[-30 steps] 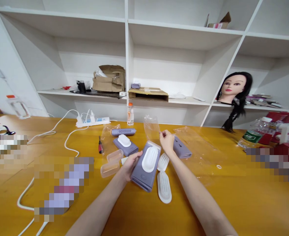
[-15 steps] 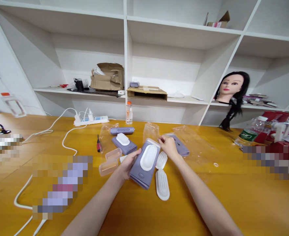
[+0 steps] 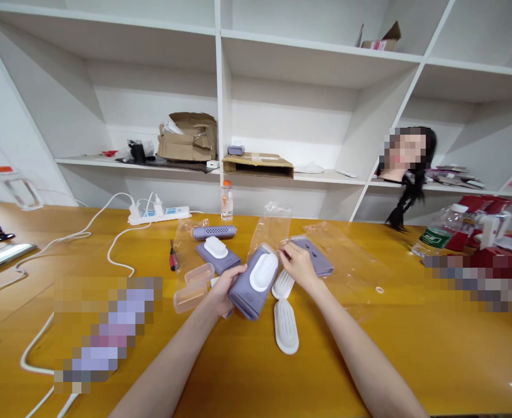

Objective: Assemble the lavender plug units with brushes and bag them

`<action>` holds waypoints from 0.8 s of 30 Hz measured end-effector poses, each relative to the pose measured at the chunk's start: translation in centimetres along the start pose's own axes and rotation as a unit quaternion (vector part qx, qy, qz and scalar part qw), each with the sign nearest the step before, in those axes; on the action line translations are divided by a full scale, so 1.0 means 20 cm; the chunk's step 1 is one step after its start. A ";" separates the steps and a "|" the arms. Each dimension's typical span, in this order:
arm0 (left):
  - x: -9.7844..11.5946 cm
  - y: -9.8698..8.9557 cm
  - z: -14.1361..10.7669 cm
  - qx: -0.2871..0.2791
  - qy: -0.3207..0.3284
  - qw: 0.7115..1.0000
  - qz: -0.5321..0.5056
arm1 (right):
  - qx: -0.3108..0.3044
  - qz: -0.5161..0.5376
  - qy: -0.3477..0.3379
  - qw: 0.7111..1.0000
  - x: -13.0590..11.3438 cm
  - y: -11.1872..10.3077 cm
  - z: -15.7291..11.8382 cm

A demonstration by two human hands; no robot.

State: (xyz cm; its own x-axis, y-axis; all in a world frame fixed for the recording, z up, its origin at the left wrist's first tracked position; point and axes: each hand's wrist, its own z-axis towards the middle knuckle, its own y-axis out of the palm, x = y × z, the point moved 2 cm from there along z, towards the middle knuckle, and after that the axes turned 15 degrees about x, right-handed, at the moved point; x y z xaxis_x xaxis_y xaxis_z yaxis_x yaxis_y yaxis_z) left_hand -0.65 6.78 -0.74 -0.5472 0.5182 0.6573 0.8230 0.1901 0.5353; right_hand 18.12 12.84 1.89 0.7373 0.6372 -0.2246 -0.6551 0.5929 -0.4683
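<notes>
My left hand (image 3: 223, 288) is wrapped round the left side of a purple box-shaped device (image 3: 249, 299) with a white oval pad (image 3: 264, 271) on its face. The device is tilted above the table. At its upper right corner my right hand (image 3: 298, 261) has its fingers bent together; what they pinch is too small to make out. Beneath that hand lie two white ribbed oval pieces (image 3: 286, 328). Behind the hands stands a crumpled clear plastic bag (image 3: 273, 223). A second purple device (image 3: 219, 259) with a white pad lies left, and a flat purple panel (image 3: 318, 255) lies right.
Two clear plastic covers (image 3: 190, 298), a red-and-black screwdriver (image 3: 173, 258) and a perforated purple cylinder (image 3: 215, 232) lie to the left. Further back are a power strip (image 3: 169, 215) and a small orange-capped bottle (image 3: 227, 200). A water bottle (image 3: 439, 232) leans at right.
The purple device in my left hand has tipped and risen slightly at its lower end. The clear bag behind it stands taller. My right hand stays near the device's upper corner.
</notes>
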 end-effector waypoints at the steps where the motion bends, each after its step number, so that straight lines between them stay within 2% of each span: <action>1: 0.00 0.00 0.01 0.036 0.026 0.999 0.002 | -0.004 0.002 -0.007 1.000 -0.01 0.00 0.00; 3: 0.00 0.00 0.02 0.081 0.057 0.995 0.002 | -0.011 0.005 -0.017 1.000 -0.02 0.00 -0.01; 4: 0.00 0.00 0.02 0.084 0.061 0.995 0.000 | -0.012 0.006 -0.019 1.000 -0.03 0.00 -0.01; 9: 0.00 0.01 0.00 0.044 0.051 0.998 -0.007 | 0.015 0.009 0.005 1.000 -0.06 -0.01 0.00; 18: -0.01 0.00 -0.03 -0.009 0.081 0.995 0.062 | 0.026 0.029 0.034 0.999 -0.13 0.00 0.00; 22: -0.01 -0.01 0.00 -0.002 0.124 0.989 0.078 | 0.040 0.037 0.039 0.998 -0.16 -0.01 0.00; 24: 0.00 -0.01 0.01 -0.007 0.124 0.990 0.063 | 0.051 0.042 0.041 0.997 -0.17 -0.02 -0.01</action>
State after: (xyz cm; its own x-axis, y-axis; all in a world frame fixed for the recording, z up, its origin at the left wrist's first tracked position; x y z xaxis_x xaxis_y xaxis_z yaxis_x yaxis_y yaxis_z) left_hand -0.83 6.76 -1.02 -0.4630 0.3160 0.8281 0.8855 0.1243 0.4476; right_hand 15.91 10.36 2.67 0.6878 0.6469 -0.3293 -0.7250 0.5897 -0.3559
